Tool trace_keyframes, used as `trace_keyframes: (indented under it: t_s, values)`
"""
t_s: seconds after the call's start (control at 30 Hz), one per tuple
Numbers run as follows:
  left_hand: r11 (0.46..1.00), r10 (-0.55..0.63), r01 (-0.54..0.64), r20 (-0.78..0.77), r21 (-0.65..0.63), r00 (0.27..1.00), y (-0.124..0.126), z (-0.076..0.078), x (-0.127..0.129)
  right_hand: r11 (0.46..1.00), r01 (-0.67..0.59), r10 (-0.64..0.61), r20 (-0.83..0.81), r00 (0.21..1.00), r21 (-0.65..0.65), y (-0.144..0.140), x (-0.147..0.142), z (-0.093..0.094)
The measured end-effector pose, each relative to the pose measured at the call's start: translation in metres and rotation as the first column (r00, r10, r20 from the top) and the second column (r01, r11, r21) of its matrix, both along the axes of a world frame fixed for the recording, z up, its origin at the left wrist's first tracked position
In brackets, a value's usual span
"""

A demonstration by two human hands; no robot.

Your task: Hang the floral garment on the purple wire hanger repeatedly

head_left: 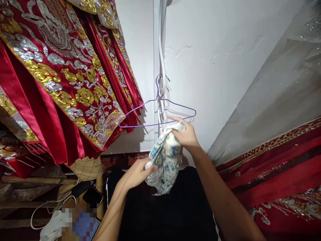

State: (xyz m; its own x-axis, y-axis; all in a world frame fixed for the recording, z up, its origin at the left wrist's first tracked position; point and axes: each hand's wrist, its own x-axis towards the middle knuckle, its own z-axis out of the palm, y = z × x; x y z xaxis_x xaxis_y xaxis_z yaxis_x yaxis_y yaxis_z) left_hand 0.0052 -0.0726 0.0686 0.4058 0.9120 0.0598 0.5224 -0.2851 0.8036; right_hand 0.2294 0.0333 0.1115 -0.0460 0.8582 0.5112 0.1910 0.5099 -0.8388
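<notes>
A crumpled white cloth [167, 160] with a blue-green pattern hangs between my hands in front of my lap. My left hand [137, 172] grips its lower left edge, thumb on top. My right hand [185, 134] is closed on its upper right corner, with the index finger stretched toward the wall. Just above the cloth, a thin purple clothes hanger [140, 126] hangs by its hook against the wall. The right fingertips are close to the hanger's lower bar; I cannot tell whether they touch it. Folds hide whether the cloth is a garment.
A red costume with gold and silver sequins [84, 97] hangs at left. White cables [161, 43] run down the wall [213, 43]. Red embroidered fabric [281, 167] and clear plastic sheeting [265, 90] are at right. A phone [87, 227] and a white cord [32, 214] lie at lower left.
</notes>
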Motion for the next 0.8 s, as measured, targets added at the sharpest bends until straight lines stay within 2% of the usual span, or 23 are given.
trace_keyframes:
  t_s: [0.07,0.17,0.27,0.33,0.37,0.43,0.5,0.57,0.67,0.73,0.8]
  values:
    - [0.997,0.063,-0.059,-0.091,0.043,0.994,0.0,0.012,-0.012,1.0,0.003,-0.003,-0.006,1.0,0.014,0.032,-0.006,-0.001]
    - [0.997,0.081,-0.076,-0.256,0.029,0.963,0.004,0.026,-0.034,0.997,-0.037,0.045,0.123,0.991,-0.069,0.061,-0.006,-0.014]
    - [0.992,0.087,-0.12,-0.483,-0.037,0.871,0.017,0.029,-0.061,0.995,-0.026,0.048,0.246,0.968,-0.093,0.064,0.01,-0.023]
    - [0.987,0.123,-0.16,-0.553,-0.019,0.824,0.028,0.028,-0.077,0.994,-0.048,0.075,0.285,0.956,-0.102,0.056,0.022,-0.02]
    - [0.988,0.145,-0.154,-0.543,0.029,0.827,0.034,0.029,-0.083,0.992,-0.063,0.093,0.29,0.952,-0.11,0.051,0.027,-0.017]
    - [0.97,0.21,-0.13,-0.445,0.204,0.87,0.046,0.032,-0.086,0.986,-0.097,0.132,0.284,0.95,-0.134,0.04,0.032,-0.009]
    - [0.901,0.271,-0.14,-0.282,0.41,0.92,0.056,0.039,-0.079,0.982,-0.118,0.153,0.259,0.953,-0.149,0.032,0.03,-0.003]
    - [0.812,0.316,-0.203,-0.119,0.547,0.941,0.065,0.048,-0.067,0.975,-0.153,0.189,0.238,0.953,-0.16,0.026,0.024,0.0]
    - [0.724,0.327,-0.298,0.07,0.622,0.942,0.08,0.062,-0.048,0.951,-0.234,0.274,0.202,0.94,-0.201,0.017,0.015,0.002]
    - [0.709,0.318,-0.323,0.124,0.627,0.94,0.09,0.069,-0.042,0.93,-0.29,0.338,0.212,0.917,-0.226,0.011,0.014,0.004]
    - [0.705,0.314,-0.291,0.084,0.647,0.946,0.099,0.076,-0.042,0.942,-0.283,0.325,0.278,0.904,-0.181,0.007,0.021,0.008]
